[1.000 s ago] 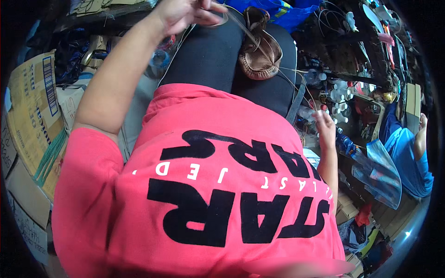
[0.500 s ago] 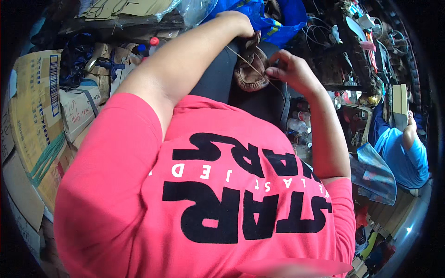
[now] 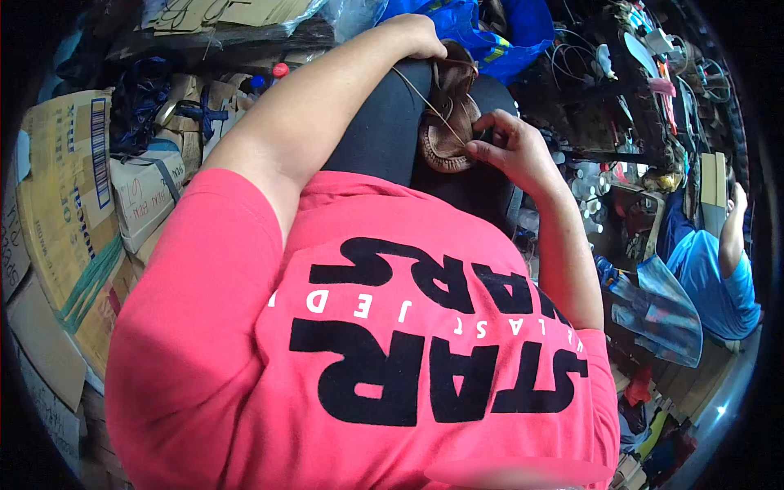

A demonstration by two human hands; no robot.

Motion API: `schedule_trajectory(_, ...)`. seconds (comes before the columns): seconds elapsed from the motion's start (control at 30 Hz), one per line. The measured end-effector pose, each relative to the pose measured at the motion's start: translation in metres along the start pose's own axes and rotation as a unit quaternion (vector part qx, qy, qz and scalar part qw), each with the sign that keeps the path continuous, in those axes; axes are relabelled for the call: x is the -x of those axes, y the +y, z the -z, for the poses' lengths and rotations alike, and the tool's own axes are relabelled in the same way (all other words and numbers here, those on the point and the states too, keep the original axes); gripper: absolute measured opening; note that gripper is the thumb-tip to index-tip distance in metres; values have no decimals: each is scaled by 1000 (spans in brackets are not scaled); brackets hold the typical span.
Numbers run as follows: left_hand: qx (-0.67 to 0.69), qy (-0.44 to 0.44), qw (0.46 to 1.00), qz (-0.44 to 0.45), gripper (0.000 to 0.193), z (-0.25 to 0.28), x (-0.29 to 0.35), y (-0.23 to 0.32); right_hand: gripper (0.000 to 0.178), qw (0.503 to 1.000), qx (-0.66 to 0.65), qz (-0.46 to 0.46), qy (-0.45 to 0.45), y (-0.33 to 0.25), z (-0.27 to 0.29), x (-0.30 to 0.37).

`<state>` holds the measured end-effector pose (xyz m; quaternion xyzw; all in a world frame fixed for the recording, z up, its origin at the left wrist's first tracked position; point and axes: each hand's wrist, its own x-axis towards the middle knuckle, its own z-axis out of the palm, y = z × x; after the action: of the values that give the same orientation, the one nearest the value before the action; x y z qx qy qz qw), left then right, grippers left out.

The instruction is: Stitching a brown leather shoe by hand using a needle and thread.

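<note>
Resting brown leather shoe (image 3: 456,102) on lap of dark trousers (image 3: 367,135), with gathered, stitched toe toward body. Holding left hand (image 3: 420,34) at far end of shoe, with fingertips mostly hidden; cannot tell whether pinching. Holding right hand (image 3: 514,147) at toe, with thumb and bent forefinger beside pale thread (image 3: 431,107); cannot tell whether pinching it. Slanting thread across shoe and over left thigh. Beyond shoe, blue bag (image 3: 535,37); at left, cardboard box (image 3: 65,180).

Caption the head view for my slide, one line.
Right hand pinching thread at a brown shoe on the lap, left hand at its far end.
</note>
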<state>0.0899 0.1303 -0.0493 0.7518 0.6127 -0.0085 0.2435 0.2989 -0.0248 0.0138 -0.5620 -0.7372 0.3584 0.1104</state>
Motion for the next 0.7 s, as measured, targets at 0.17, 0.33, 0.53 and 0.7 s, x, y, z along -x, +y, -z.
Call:
schedule_trajectory(0.17, 249, 153, 956, -28, 40, -16, 4, -54, 25, 998, 56, -8, 9, -10, -17, 11)
schedule_trajectory(0.33, 255, 249, 934, -40, 26, -7, 34, -47, 22, 989, 145, 35, 25, -13, -22, 11)
schedule_trajectory(0.53, 142, 207, 959, -133, 22, 3, 13, -35, 30, 966, -242, -85, 36, 30, -20, 11)
schedule_trajectory(0.7, 92, 338, 918, -184, 28, -17, 25, -5, 27, 977, -179, -96, 58, 22, -24, 14)
